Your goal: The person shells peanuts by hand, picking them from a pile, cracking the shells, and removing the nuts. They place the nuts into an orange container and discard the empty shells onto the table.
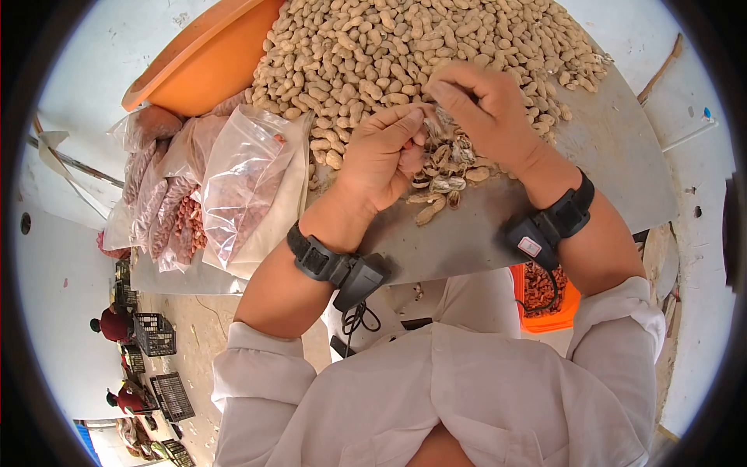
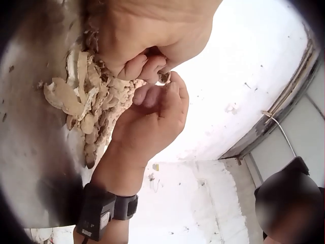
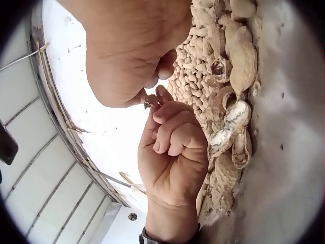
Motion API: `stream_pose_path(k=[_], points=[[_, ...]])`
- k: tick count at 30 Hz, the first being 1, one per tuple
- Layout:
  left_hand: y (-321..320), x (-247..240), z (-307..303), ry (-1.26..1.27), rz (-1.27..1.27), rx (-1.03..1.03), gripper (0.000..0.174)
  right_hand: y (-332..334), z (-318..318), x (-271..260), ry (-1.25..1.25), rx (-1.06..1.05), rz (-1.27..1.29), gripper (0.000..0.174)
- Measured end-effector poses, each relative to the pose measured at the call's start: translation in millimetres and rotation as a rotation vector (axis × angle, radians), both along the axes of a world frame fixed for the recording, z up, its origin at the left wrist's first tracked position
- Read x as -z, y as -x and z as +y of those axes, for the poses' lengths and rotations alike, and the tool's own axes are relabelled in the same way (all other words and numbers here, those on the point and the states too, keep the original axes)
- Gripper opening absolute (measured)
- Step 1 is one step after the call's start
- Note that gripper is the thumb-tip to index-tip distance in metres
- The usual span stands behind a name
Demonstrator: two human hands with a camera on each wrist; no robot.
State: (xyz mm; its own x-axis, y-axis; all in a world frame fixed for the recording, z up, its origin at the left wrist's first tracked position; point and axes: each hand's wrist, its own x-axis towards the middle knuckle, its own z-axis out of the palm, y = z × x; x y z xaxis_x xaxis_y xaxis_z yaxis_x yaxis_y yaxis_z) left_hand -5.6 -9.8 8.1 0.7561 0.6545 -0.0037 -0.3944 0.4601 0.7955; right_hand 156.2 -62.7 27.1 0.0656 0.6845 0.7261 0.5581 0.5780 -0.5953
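Above the near edge of the peanut pile (image 1: pixel 366 54), my left hand (image 1: pixel 377 159) and right hand (image 1: pixel 494 117) meet almost fingertip to fingertip. Between them is a small brownish peanut piece (image 3: pixel 150 101), pinched by thumb and finger of each hand; whether it is shell or kernel I cannot tell. In the right wrist view, the other fingers of my left hand (image 3: pixel 175 142) curl toward its palm. The left wrist view has my right hand (image 2: pixel 152 119) below the piece. Broken shells (image 3: pixel 231 127) lie under the hands on the metal table (image 1: pixel 482 233).
An orange basin (image 1: pixel 198 62) stands at the table's back left, with clear bags of pink kernels (image 1: pixel 241 183) in front of it. Below the table edge is an orange container (image 1: pixel 572 307) of reddish kernels. Black crates (image 1: pixel 154 335) and people are on the floor at far left.
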Motion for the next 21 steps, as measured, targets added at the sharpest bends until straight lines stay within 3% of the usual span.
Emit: stream_pose_path(k=[5,8,14,17,21], points=[[5,-7,-3,-0.184,0.138,-0.122,0.021,-4,-2,-3,0.059,0.06,-0.052,0.017],[6,-10,-3,-0.083,0.052,-0.109,0.017,-5,-1,-2,0.063,0.059,-0.069,0.017],[7,-25,2,-0.25,0.109,-0.251,0.017,-8,4,2,0.049,0.017,-0.083,0.017],[13,-61,11,-0.688,0.439,-0.355,0.019,-8,3,1,0.027,-0.023,-0.081,0.018],[31,-105,55,-1.46,0.912,-0.233,0.016,-8,4,2,-0.021,-0.051,-0.088,0.018]])
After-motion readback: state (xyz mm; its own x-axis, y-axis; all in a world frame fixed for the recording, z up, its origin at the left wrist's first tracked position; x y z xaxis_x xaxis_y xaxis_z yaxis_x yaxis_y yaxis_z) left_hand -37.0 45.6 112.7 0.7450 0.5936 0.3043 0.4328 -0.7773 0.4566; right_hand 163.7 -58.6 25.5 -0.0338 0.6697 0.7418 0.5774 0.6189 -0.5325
